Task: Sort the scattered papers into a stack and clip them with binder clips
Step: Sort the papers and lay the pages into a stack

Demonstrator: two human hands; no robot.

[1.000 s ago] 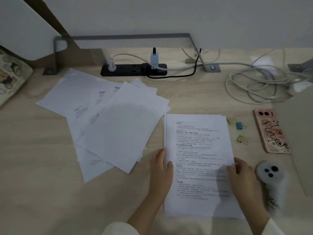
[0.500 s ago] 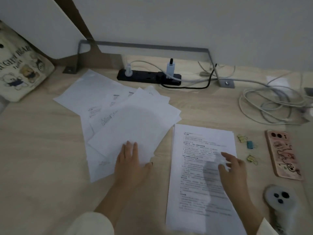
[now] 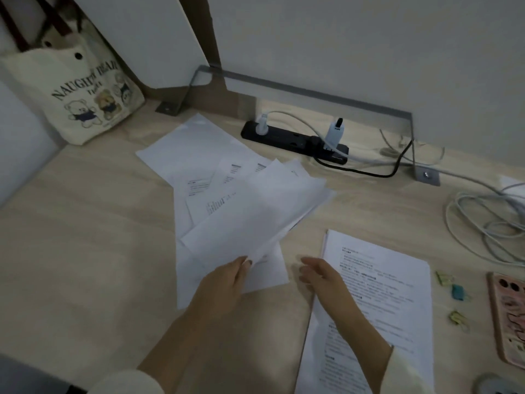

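Your left hand (image 3: 224,284): pinches loose sheets (image 3: 255,220), corner raised.
Your right hand (image 3: 319,275): fingers relaxed, holding nothing, beside stack (image 3: 392,294).

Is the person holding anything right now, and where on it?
The left hand pinches the loose sheets at their near edge, by the corner closest to the person. The right hand holds nothing.

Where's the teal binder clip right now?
In the head view the teal binder clip lies on the right side of the desk, between two yellow clips, in the gap between the printed stack and the pink phone.
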